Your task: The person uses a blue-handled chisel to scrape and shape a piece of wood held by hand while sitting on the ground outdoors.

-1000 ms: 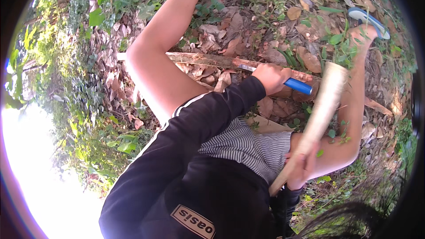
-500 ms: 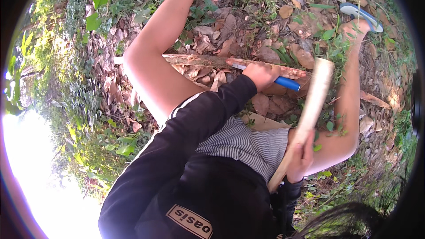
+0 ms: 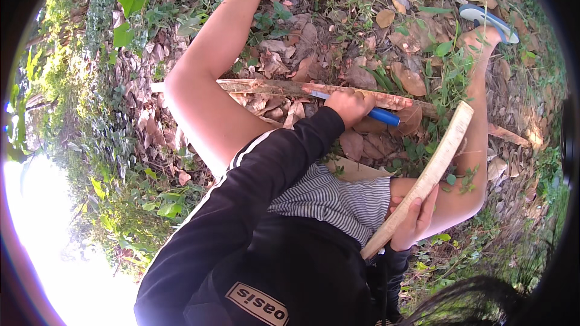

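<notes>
My left hand [image 3: 352,107] is closed around a knife with a blue handle [image 3: 385,116]. Its blade [image 3: 319,94] points left and lies over or against a long, partly stripped stick [image 3: 266,86]; I cannot tell whether they touch. That stick runs across the leaf litter in front of me and passes behind my left knee. In my right hand [image 3: 418,216] is a pale, slightly curved strip of wood [image 3: 441,151], gripped low down. The strip slants up and right over my right thigh, with its lower end by my dark jacket.
Dry brown leaves [image 3: 362,75] and green plants [image 3: 444,48] cover the ground. My bare legs are spread to both sides, with a blue and white sandal [image 3: 498,24] on the right foot. A short piece of wood [image 3: 509,134] lies beyond my right shin.
The upper end of the pale strip has swung right and down, and its broad face now shows. My left hand has shifted slightly left and down with the knife.
</notes>
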The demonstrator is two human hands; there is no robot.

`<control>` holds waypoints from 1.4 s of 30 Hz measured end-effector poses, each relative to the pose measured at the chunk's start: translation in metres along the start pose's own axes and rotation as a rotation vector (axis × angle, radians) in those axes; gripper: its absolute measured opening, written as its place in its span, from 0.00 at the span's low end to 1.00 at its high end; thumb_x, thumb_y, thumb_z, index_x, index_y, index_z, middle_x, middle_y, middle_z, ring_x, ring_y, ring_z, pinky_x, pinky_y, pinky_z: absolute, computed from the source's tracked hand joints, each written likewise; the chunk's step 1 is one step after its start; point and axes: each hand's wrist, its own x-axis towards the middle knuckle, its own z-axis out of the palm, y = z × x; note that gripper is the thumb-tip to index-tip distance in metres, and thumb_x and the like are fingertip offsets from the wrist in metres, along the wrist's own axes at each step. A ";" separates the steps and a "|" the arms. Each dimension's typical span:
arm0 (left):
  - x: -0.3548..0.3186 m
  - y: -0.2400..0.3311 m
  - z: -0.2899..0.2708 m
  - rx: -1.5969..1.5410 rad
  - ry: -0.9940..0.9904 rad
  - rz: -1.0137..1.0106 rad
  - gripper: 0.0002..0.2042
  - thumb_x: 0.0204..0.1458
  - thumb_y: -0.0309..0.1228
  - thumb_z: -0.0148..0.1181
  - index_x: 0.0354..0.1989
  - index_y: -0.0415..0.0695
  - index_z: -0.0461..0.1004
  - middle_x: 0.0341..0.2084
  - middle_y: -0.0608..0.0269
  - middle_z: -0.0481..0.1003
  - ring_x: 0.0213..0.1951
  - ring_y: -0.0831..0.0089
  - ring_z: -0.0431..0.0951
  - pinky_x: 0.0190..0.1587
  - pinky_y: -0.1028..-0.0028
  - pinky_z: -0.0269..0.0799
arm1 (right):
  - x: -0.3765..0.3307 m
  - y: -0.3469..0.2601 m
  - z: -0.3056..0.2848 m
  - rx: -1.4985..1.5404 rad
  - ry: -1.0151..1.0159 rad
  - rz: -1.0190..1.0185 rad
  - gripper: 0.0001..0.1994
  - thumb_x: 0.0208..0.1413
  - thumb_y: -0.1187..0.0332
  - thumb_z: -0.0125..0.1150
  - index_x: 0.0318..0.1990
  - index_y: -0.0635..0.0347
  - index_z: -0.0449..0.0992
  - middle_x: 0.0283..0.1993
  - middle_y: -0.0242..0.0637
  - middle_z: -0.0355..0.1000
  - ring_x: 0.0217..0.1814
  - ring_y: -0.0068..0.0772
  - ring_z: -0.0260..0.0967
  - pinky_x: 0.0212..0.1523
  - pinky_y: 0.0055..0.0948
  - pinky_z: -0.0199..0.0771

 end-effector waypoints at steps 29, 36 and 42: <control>-0.016 -0.070 -0.088 -1.548 0.693 -0.541 0.17 0.61 0.25 0.50 0.20 0.48 0.56 0.10 0.71 0.58 0.12 0.81 0.54 0.17 0.77 0.50 | 0.023 -0.030 0.001 0.064 -0.351 -0.095 0.30 0.63 0.67 0.52 0.69 0.72 0.53 0.45 0.44 0.75 0.35 0.25 0.73 0.34 0.23 0.74; -0.015 -0.066 -0.080 -1.501 0.706 -0.568 0.19 0.57 0.24 0.57 0.19 0.49 0.55 0.13 0.75 0.58 0.14 0.86 0.56 0.17 0.80 0.50 | 0.050 -0.108 0.016 -0.494 -0.493 -0.999 0.33 0.63 0.64 0.53 0.69 0.75 0.50 0.58 0.60 0.67 0.50 0.43 0.72 0.52 0.40 0.72; -0.030 -0.082 -0.040 -1.462 0.841 -0.655 0.13 0.54 0.24 0.61 0.20 0.45 0.65 0.15 0.74 0.65 0.16 0.84 0.62 0.20 0.79 0.58 | 0.047 -0.155 0.057 -0.693 -0.778 -1.090 0.28 0.48 0.77 0.61 0.61 0.53 0.71 0.51 0.55 0.69 0.39 0.46 0.78 0.33 0.33 0.81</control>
